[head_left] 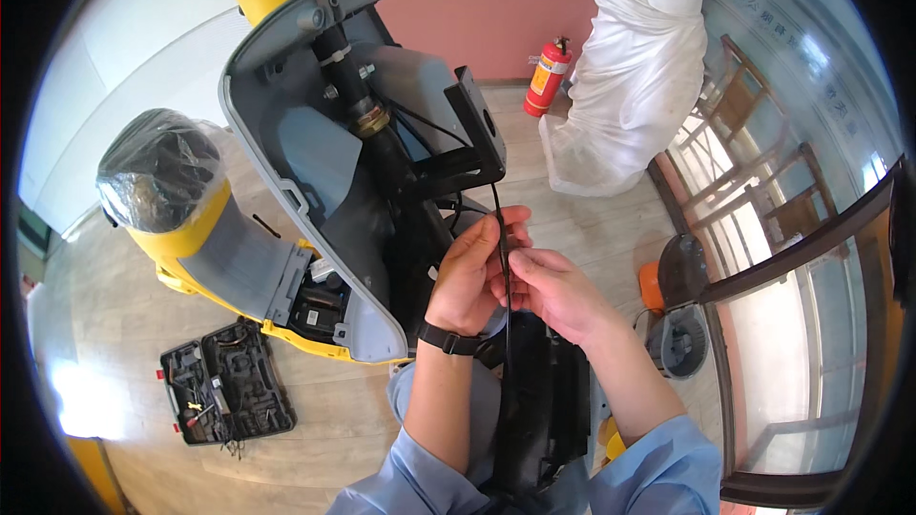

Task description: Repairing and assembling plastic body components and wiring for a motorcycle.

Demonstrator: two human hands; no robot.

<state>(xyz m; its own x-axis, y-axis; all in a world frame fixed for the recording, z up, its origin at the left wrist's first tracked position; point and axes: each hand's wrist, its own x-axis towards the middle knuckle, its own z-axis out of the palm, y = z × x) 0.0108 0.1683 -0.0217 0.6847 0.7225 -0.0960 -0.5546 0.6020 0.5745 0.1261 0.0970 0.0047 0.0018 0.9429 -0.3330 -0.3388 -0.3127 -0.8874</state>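
My left hand (472,272) and my right hand (549,291) are together low in front of an opened yellow and grey housing (286,153). Both have curled fingers on a thin black cable (496,196), which hangs from a black metal bracket (477,124) on a dark upright tube (372,114). My right thumb and forefinger pinch the cable; my left fingers curl around it just beside them. Beneath my hands is a long black part (539,410), and the cable runs down over it. The housing's interior behind my left hand is partly in shadow and hidden.
An open black toolbox (226,381) lies on the floor at left, near a second yellow body with a plastic-wrapped top (157,167). Behind are a red fire extinguisher (547,76) and a white-wrapped object (630,67). A bin (679,339) and glass door (792,353) stand at right.
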